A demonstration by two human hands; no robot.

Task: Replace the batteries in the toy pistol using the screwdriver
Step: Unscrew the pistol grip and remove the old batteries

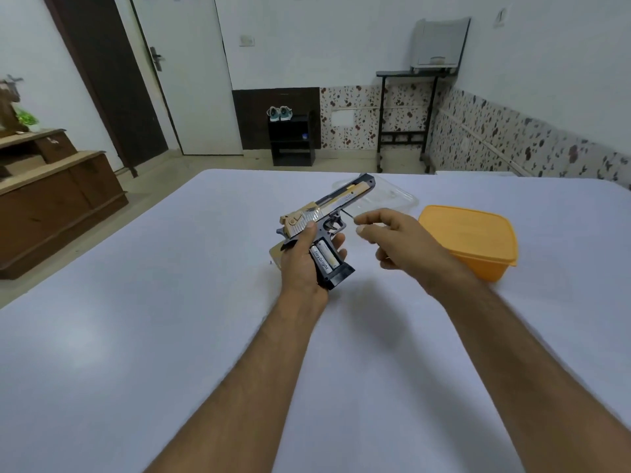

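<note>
Pistol [326,213] gripped in left hand [302,259], batteries [324,256] exposed; right hand [397,240] fingers pinch screwdriver [349,214].

I have only one view, from the camera on the person's head. It looks forward and down across the white table [143,336] toward the far wall with the door [191,80]. It is near the forearms, and its wide angle bends the table edges.
</note>
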